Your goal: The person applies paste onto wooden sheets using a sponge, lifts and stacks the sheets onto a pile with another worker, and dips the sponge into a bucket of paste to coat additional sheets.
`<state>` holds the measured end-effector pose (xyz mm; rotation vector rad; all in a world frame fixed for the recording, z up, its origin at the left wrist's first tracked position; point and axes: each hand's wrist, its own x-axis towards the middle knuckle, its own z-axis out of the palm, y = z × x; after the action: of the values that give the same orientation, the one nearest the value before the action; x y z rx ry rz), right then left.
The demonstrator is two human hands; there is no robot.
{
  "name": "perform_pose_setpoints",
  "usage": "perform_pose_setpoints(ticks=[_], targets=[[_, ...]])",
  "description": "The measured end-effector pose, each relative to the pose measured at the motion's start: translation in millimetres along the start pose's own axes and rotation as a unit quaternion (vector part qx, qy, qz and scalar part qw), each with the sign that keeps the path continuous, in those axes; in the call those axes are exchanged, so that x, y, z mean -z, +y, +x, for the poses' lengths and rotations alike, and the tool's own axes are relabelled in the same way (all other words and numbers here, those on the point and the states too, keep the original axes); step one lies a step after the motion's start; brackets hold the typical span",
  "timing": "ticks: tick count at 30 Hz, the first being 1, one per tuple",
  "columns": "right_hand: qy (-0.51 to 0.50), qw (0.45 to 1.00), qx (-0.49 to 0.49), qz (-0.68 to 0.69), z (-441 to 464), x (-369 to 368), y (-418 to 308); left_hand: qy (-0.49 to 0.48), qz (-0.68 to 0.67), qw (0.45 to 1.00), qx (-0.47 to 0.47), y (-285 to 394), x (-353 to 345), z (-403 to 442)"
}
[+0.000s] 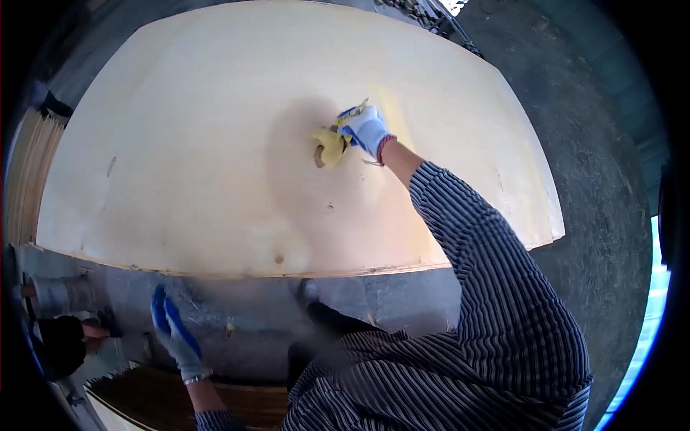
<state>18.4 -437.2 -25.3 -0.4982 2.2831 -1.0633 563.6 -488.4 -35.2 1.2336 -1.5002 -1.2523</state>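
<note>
Hands in white work gloves with blue-coated palms are well apart. The right hand [365, 129] is curled closed around a crumpled yellow cloth [331, 147], which sticks out beyond the fingers on two sides and has a brownish patch at its lower end. This cloth is over the middle part of a broad, pale wooden sheet [194, 144], a little toward the far side, and appears to touch its surface. The left hand [176, 334] hangs just off the sheet's near edge, with its fingers extended and the palm's blue side partly showing.

Pale wood stretches to both sides of the cloth, so the right hand is well apart from every edge. The near edge bows across the view, with a grey shoe [309, 290] just beside it. Grey concrete floor [589, 158] runs along the right edge. At the left edge stands a stack of thin brown sheets [32, 176]; another stack of wooden sheets [244, 404] lies near the left hand. Farther left is another person in dark clothing [59, 345].
</note>
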Motion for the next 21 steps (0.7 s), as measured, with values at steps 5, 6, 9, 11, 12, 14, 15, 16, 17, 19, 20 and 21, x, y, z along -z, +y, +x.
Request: perform_pose_setpoints(ticks=[5, 6, 9, 11, 12, 14, 15, 16, 17, 19, 20, 21], targets=[[-0.026, 0.921, 0.230, -0.314, -21.5, -13.7, -32.0, 0.088, 0.063, 0.993, 0.055, -44.1, 98.2, -32.9], [-0.073, 0.924, 0.256, -0.274, -38.2, -9.1, -27.6, 0.092, 0.086, 0.990, 0.060, -46.4, 106.3, -37.7], [-0.132, 0.928, 0.212, -0.277, -103.7, -2.6, -19.2, 0.111, 0.098, 0.985, 0.086, -64.1, 128.2, -46.4], [-0.100, 0.868, 0.407, -0.266, -135.6, -1.2, 21.8, 0.116, 0.067, 0.985, 0.104, -87.7, 149.2, -44.7], [-0.102, 0.859, 0.419, -0.275, -162.4, -3.2, 22.6, 0.111, 0.065, 0.987, 0.102, -92.3, 155.1, -39.2], [-0.098, 0.852, 0.425, -0.289, -206.2, -10.3, 19.9, 0.091, 0.073, 0.988, 0.102, -98.4, 166.6, -27.2], [-0.106, 0.860, 0.395, -0.304, -225.0, -14.6, 20.1, 0.083, 0.068, 0.989, 0.101, -102.5, 173.3, -21.1], [-0.114, 0.867, 0.367, -0.316, -238.7, -21.4, 14.9, 0.062, 0.071, 0.991, 0.093, -103.5, 182.0, -12.7], [-0.108, 0.867, 0.367, -0.318, -246.9, -31.3, 7.9, 0.043, 0.075, 0.993, 0.083, -103.8, 192.1, -2.8], [-0.038, 0.956, 0.263, -0.127, -260.0, -59.3, -16.6, 0.043, 0.059, 0.994, 0.080, -105.3, 212.6, 19.4], [-0.005, 0.971, 0.235, -0.032, -263.4, -66.4, -32.2, 0.049, 0.046, 0.994, 0.081, -102.7, 219.9, 23.0], [0.006, 0.969, 0.199, 0.144, -253.2, -81.0, -43.4, 0.049, 0.043, 0.995, 0.081, -105.9, 231.7, 29.5]])
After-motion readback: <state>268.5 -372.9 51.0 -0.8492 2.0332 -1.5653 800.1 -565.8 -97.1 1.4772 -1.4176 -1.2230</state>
